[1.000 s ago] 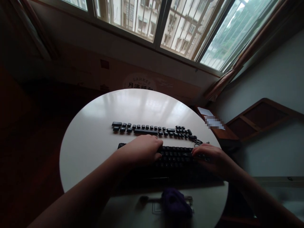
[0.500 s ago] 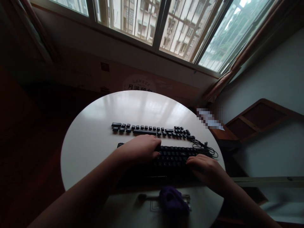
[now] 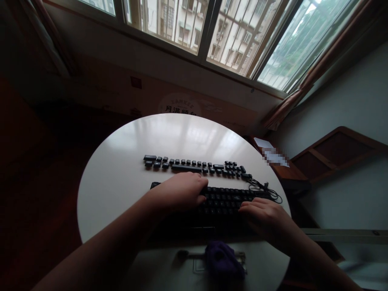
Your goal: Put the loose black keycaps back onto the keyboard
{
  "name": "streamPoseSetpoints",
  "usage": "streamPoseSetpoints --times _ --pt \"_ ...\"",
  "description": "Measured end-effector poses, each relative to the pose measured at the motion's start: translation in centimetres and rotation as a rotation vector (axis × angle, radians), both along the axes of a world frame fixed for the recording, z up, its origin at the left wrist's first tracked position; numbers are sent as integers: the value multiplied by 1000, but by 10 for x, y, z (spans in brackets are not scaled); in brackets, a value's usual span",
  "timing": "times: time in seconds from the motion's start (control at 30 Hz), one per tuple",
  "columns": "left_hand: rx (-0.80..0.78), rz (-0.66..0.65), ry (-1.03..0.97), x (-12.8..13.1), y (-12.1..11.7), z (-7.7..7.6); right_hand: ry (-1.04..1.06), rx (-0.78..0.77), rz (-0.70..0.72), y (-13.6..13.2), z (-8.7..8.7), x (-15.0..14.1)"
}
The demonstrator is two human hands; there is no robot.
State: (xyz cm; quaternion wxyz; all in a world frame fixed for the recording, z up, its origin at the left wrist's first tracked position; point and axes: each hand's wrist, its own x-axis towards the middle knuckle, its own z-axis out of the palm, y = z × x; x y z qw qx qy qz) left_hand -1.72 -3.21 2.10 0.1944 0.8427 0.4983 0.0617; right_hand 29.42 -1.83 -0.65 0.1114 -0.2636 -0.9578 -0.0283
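A black keyboard (image 3: 224, 199) lies on a round white table (image 3: 121, 173). My left hand (image 3: 178, 192) rests palm down on the keyboard's left half, fingers bent, tips touching the keys, holding nothing. My right hand (image 3: 266, 216) lies on the right half with its fingers stretched flat over the keys. Two rows of loose black keycaps (image 3: 194, 165) are lined up on the table just behind the keyboard. The keyboard's black cable (image 3: 265, 188) is coiled at its far right end.
A dark purple object (image 3: 222, 258) and a small tool lie at the table's near edge. A printed cardboard box (image 3: 178, 107) stands behind the table under the window. A dark wooden frame (image 3: 333, 149) and papers sit to the right.
My right hand has drawn back from the keyboard's far right end toward me and inward, uncovering the cable. My left hand has stayed in place.
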Motion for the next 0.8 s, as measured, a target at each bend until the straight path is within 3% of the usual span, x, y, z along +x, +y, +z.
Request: streamPoseSetpoints --times 0.47,0.8 --pt "-14 7 -24 -2 1 -3 -44 -15 15 2 2 -3" --pt "5 0 -16 -1 2 -5 -4 -25 -118 -30 -12 -1"
